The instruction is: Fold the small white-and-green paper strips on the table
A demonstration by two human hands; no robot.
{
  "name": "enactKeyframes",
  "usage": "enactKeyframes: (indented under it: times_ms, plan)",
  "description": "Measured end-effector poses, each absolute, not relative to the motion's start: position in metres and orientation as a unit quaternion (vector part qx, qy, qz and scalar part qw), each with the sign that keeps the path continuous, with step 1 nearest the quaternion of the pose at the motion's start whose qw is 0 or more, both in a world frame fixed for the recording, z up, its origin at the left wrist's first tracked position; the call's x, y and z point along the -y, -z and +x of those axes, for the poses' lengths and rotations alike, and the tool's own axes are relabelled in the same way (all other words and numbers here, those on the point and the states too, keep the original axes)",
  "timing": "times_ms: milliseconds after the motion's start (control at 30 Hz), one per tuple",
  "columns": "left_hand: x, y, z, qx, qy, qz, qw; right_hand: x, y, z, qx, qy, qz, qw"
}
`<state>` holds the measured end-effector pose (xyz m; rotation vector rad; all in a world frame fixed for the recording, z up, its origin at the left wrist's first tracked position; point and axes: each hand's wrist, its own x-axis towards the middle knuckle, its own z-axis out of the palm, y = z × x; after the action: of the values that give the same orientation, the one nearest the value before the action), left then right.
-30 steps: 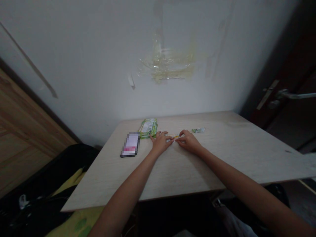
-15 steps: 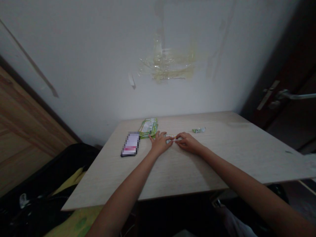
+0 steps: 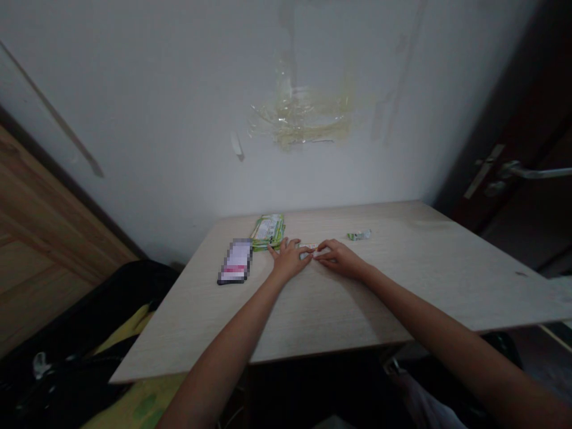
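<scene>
On one table (image 3: 322, 322), one phone (image 3: 236, 262) is placed nearest, one small packet (image 3: 308, 245) is pinched by the left hand (image 3: 289, 260) and right hand (image 3: 342, 258), one crumpled wrapper (image 3: 359, 235) is seen beyond, and one green stack (image 3: 269, 227), uncountable, is partly covered.

The far edge of a pale tabletop (image 3: 330, 322) was set along a dimly lit, greyish wall (image 3: 179, 131) marked by yellowed tape (image 3: 313, 126). Beyond the right edge, a dark door (image 3: 536, 229) was fitted with a metal handle (image 3: 543, 174).
</scene>
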<state>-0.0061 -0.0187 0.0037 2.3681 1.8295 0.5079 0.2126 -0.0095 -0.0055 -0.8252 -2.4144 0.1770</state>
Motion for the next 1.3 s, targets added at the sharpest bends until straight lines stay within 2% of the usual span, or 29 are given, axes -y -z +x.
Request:
enactKeyframes:
  times_ms: [267, 700, 1033, 1300]
  plan:
    - [0.015, -0.003, -0.004, -0.604, -0.181, 0.774, 0.059, 0.003, 0.015, 0.216, 0.852, -0.087, -0.386, 0.342]
    - [0.016, -0.006, 0.001, -0.602, -0.192, 0.773, 0.048, 0.006, 0.011, 0.212, 0.863, -0.071, -0.405, 0.292]
    - [0.017, -0.008, 0.000, -0.598, -0.184, 0.777, 0.061, 0.009, 0.005, 0.207, 0.824, -0.005, -0.523, 0.219]
    - [0.014, -0.002, 0.000, -0.592, -0.188, 0.782, 0.043, 0.012, 0.000, 0.203, 0.789, 0.021, -0.580, 0.204]
